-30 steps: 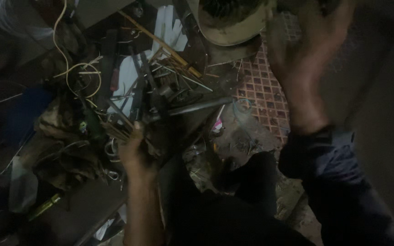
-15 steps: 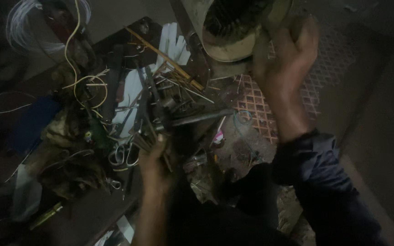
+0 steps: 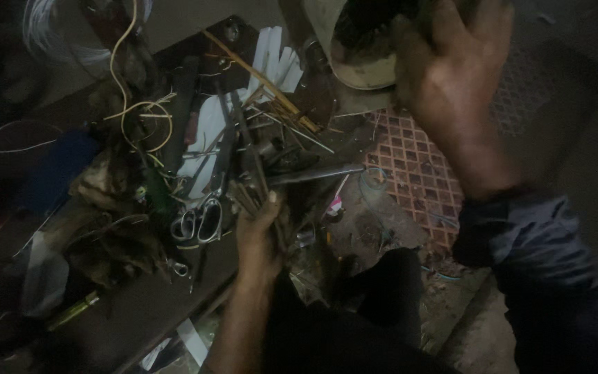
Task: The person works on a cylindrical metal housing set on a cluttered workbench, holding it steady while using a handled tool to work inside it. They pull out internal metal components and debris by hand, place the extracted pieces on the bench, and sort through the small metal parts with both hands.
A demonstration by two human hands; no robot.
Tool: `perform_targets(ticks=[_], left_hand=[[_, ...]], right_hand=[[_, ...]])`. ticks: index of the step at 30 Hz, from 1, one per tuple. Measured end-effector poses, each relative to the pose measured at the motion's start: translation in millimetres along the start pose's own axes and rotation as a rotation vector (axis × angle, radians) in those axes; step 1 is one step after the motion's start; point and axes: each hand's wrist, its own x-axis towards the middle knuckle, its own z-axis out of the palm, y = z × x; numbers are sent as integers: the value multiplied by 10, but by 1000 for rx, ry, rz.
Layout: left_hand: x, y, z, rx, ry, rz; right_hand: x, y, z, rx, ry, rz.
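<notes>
The picture is very dark, so many small things are hard to tell. In the lower middle of the frame the left hand (image 3: 261, 232) is reaching into a pile of tools (image 3: 243, 166) that is lying on a dark low board (image 3: 140, 312); its fingers are curling around a bundle of thin dark rods (image 3: 249, 188), and the thumb is lying on top of them, so this hand is closing on the bundle. Just to the left of this hand a pair of scissors (image 3: 201, 218) is lying with its round handles toward the bottom of the frame. A long grey metal bar (image 3: 316, 173) is sticking out of the pile to the right, and a thin yellowish stick (image 3: 264, 86) is crossing the pile slantwise in the upper middle. A pale yellow wire (image 3: 133, 104) is looping over the pile at the upper left. At the top right the right hand (image 3: 451, 69) is resting with spread fingers on the rim of a round, pale, bowl-like object (image 3: 354, 52); whether it is gripping the rim or only pressing on it, I cannot tell. The two hands are well apart. Under the right forearm, in a dark blue sleeve (image 3: 541, 249), a patch of red patterned floor (image 3: 417, 166) is showing.
</notes>
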Motion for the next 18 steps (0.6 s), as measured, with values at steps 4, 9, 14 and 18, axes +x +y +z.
perform_targets(ticks=[4,9,14,18], left_hand=[[-65,63,94,19,-31,48],[-217,188,245,27,22,-38],[-270,195,331,151,-15,5],[-197,107,435,149,-143,169]], right_hand=[[-106,86,79,8,-30,-51],[-79,167,132,-36,-35,-86],[-19,50,-54,-64,-178,-50],[-297,-525,-481,1016,-246,938]])
